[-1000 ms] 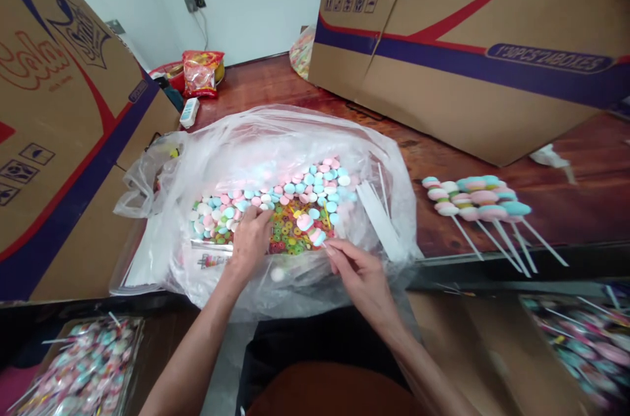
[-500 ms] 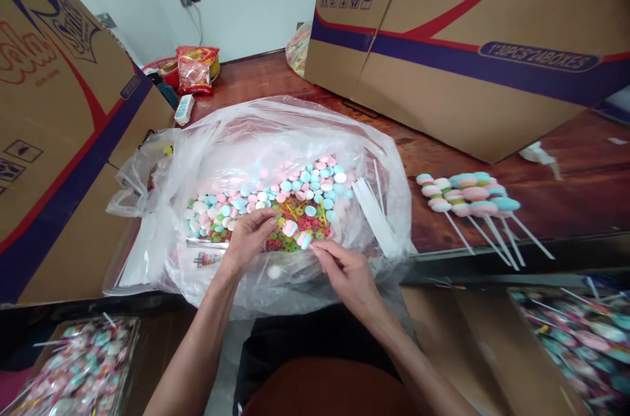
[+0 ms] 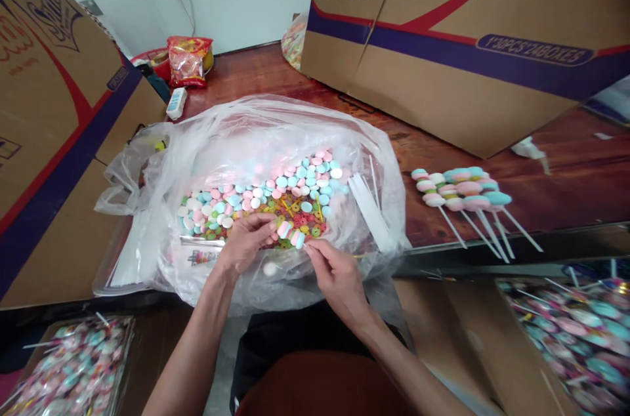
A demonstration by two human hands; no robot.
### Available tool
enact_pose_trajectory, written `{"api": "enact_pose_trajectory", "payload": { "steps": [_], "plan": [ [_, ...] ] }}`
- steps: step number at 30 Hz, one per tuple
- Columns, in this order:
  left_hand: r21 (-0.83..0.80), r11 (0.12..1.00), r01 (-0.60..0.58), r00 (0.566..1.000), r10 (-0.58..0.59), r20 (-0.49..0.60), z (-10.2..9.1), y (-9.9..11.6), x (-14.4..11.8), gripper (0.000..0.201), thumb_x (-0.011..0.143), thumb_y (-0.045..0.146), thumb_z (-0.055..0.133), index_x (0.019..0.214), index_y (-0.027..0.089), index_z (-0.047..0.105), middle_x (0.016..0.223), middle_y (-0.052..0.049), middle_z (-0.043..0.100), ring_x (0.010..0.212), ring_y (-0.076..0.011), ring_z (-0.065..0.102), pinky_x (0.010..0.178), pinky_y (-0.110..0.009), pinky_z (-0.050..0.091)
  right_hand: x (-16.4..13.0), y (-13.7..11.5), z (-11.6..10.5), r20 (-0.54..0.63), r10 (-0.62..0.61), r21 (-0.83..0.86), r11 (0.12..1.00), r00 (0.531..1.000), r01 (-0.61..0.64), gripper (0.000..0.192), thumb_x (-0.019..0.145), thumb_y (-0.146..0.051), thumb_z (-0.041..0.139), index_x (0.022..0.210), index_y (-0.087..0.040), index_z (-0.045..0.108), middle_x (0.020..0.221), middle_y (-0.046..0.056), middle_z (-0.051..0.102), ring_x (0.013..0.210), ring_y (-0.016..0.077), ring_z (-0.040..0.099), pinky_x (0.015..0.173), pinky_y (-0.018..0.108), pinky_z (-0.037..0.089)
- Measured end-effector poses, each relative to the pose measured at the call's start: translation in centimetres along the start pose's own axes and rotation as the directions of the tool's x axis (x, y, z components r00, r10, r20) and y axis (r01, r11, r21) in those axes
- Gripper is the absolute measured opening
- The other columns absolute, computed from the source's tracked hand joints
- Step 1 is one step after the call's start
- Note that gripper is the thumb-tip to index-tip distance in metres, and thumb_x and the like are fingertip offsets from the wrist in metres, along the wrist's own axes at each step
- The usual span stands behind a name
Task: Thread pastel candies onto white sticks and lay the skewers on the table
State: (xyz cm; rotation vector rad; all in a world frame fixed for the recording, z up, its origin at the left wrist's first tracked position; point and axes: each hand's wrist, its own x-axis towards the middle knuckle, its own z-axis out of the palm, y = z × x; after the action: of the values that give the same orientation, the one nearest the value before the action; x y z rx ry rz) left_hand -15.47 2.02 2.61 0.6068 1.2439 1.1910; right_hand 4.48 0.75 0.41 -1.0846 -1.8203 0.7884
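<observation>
Threading candies onto a stick is the step in hand, over the open plastic bag (image 3: pixel 256 134) of loose pastel candies (image 3: pixel 300 176). Left hand (image 3: pixel 243 242) pinches a candy at the stack's tip; right hand (image 3: pixel 335 275) pinches the part-loaded stick (image 3: pixel 290 234), which lies between both hands' fingertips. Next move likely calls for aligning candy to stick end.

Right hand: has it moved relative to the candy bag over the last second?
Yes. The right hand has shifted left along the bag, closing on the left hand.

Candy discs (image 3: pixel 275 189) lie in a plastic bag (image 3: pixel 236 134) on the worktop (image 3: pixel 566 186); finished skewers (image 3: pixel 462 189) lie right of it, cartons (image 3: pixel 443 42) behind.
</observation>
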Motion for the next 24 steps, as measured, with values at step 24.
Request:
{"api": "enact_pose_trajectory", "payload": {
  "steps": [24],
  "plan": [
    [0.623, 0.671, -0.402, 0.886, 0.456, 0.081, 6.8, -1.1, 2.9, 0.016, 0.088, 0.027, 0.062, 0.095, 0.019, 0.073, 0.084, -0.005, 0.068, 0.074, -0.0167, 0.063, 0.069, -0.028, 0.048, 0.7, 1.2, -2.5, -0.152, 0.250, 0.080, 0.967, 0.956, -0.240, 0.025, 0.098, -0.032, 0.045, 0.078, -0.020, 0.055, 0.061, -0.005, 0.042, 0.053, 0.0109, 0.041, 0.053, 0.023, 0.034]
  ]
}}
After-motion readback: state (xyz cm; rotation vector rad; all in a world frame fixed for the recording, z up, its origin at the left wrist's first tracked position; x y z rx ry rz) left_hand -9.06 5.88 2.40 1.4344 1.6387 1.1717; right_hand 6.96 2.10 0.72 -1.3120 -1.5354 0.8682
